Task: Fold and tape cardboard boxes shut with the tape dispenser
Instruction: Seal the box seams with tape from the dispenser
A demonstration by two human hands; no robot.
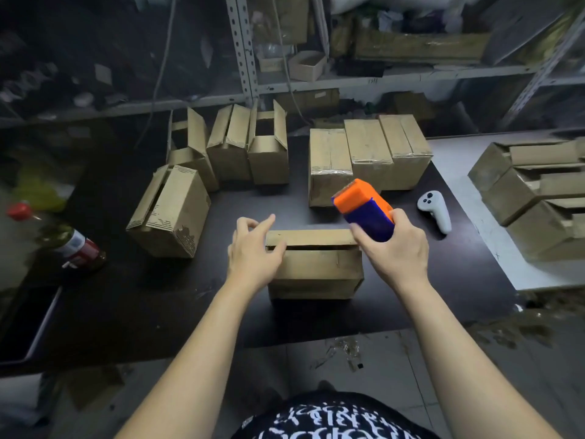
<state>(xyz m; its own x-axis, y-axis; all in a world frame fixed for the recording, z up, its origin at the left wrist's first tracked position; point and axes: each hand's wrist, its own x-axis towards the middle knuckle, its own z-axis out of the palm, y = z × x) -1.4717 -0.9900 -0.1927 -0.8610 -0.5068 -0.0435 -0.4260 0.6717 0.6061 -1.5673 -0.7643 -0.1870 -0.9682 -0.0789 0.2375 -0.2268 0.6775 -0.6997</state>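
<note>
Cardboard box [316,264] on table [177,312], seam gaping; our left hand [253,251], fingers loose, steadies its end, right hand [394,248] grips tape dispenser [364,210]. We judge box light, crushable: hold by corners.

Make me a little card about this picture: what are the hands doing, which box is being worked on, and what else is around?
Left hand: touches the left end of the front box, fingers relaxed
Right hand: grips the orange and blue tape dispenser at the box's right end
Front box flaps: folded down, dark gap between them
Back right: three taped boxes
Back left: open boxes, flaps up
Also there: white controller, red-capped bottle
</note>
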